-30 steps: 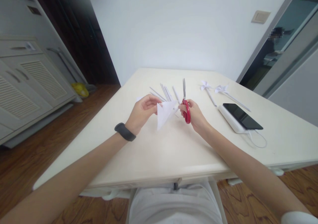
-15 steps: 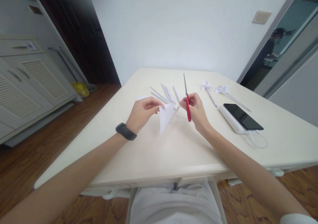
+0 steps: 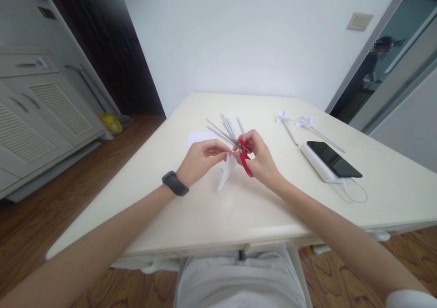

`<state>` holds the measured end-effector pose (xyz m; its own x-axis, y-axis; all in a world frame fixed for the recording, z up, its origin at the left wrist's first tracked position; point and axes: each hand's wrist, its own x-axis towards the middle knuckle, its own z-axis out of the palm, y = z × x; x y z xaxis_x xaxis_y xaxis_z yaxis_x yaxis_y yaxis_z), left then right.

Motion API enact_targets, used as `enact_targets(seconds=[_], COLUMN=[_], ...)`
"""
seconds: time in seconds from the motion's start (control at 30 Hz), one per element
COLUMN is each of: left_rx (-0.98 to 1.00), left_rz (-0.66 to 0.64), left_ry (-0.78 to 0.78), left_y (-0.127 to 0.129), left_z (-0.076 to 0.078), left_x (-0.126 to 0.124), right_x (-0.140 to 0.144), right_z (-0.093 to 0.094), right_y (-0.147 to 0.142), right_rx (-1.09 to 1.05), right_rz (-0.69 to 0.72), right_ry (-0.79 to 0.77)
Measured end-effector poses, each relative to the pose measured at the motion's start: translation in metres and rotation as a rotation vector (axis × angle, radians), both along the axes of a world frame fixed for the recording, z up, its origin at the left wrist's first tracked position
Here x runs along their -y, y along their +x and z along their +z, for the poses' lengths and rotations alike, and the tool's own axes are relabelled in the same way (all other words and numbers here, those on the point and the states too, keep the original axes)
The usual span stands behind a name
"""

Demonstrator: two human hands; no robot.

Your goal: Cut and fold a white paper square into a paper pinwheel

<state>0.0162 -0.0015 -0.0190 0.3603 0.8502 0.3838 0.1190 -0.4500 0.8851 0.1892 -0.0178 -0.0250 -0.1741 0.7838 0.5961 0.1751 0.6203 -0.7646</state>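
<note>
Between the thumb and fingers of my left hand (image 3: pixel 204 159) is a cut piece of white paper (image 3: pixel 226 172), hanging down above the table. My right hand (image 3: pixel 261 158) is closed around red-handled scissors (image 3: pixel 245 155), whose blades point left, just above the left fingertips. The right fingertips come close to the paper's upper edge; I cannot tell if they pinch it too. Behind both hands lie several thin rolled paper sticks (image 3: pixel 228 125). A flat white sheet (image 3: pixel 201 139) rests on the table, partly covered by my left hand.
Two white paper pinwheels on sticks, one here (image 3: pixel 282 117) and another here (image 3: pixel 306 122), lie at the right back. A black phone (image 3: pixel 332 157) sits on a white block (image 3: pixel 316 163) with a cable (image 3: pixel 357 194). A wall (image 3: pixel 225 39) rises behind the table (image 3: pixel 205 221). A person (image 3: pixel 372 62) is beyond the doorway.
My right hand has moved left to meet my left hand. The scissors have swung from pointing up and away to pointing left. The paper has turned and hangs narrower.
</note>
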Motion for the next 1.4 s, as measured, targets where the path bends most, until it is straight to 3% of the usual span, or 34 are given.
enact_targets(seconds=[0.57,1.0,1.1,1.2,1.3,1.37,1.4], left_rx=[0.026,0.016,-0.028,-0.057,-0.077,-0.105,-0.117], left_rz=[-0.003,-0.013,0.020,0.040,0.048,0.051,0.060], left_ry=[-0.051,-0.058,-0.027,-0.021,-0.014,-0.027,-0.021], left_y=[0.001,0.000,-0.001,-0.002,-0.004,-0.004,-0.005], left_z=[-0.007,-0.004,0.000,0.002,0.001,-0.001,-0.002], left_x=[-0.005,-0.004,-0.003,-0.004,-0.006,-0.008,-0.009], right_x=[0.000,-0.001,-0.010,-0.015,-0.008,0.004,0.010], right_z=[0.000,0.001,0.013,0.022,0.017,0.010,0.008], right_y=[-0.004,-0.001,0.019,0.060,0.115,0.150,0.166], right_rx=[0.004,0.114,0.266,0.590,0.757,0.862,0.935], right_rz=[0.037,-0.040,-0.280,-0.713,-1.133,-1.246,-1.225], right_ry=[-0.010,0.016,0.052,0.069,0.024,-0.039,-0.085])
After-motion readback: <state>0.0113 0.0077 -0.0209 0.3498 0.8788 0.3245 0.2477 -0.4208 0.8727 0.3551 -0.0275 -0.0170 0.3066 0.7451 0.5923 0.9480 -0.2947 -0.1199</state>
